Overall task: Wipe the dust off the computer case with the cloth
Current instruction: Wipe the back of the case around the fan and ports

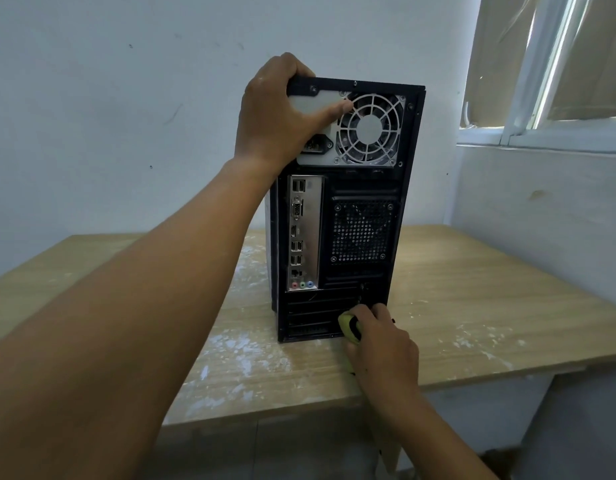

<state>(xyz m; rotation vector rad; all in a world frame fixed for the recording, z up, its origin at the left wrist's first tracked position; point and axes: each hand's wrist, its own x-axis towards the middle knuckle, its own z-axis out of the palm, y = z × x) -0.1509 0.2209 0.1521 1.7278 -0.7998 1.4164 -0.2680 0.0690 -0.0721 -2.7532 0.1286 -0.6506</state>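
On the desk [472, 289], close to its front edge and about midway along it, the computer case [362, 183] stands upright with its rear panel toward the camera.

Cloth [348, 325]: yellow-green, bunched, pressed to the bottom right of the rear panel at the end of the slot covers [313, 317], just above the desk surface.

Right hand [382, 344]: curled round the cloth, gripping it. Most of the cloth is hidden in the fist.

Left hand [271, 116]: clamps the top left corner of the case, fingers hooked over the top, thumb laid across the grey power supply toward the fan grille [370, 128].

Step in hand (judgement): wiping the low end of the rear panel. Notes for doing it well:
- Brace firmly at the top. A tall case pushed low down could slide or rock toward the desk's back edge.
- Wipe along the slot covers, not across, so the cloth does not snag on their edges.
- Open the cloth out to a clean face. A tight wad covers little.
- Fan grille, perforated vent [363, 232] and port plate [304, 233] look likely to trap dust. Use light dabs there and do not push into the openings.

Surroundings: white smears [237, 344] on the desk left of and in front of the case. Window [559, 64] at the right, pale wall [91, 98] behind.
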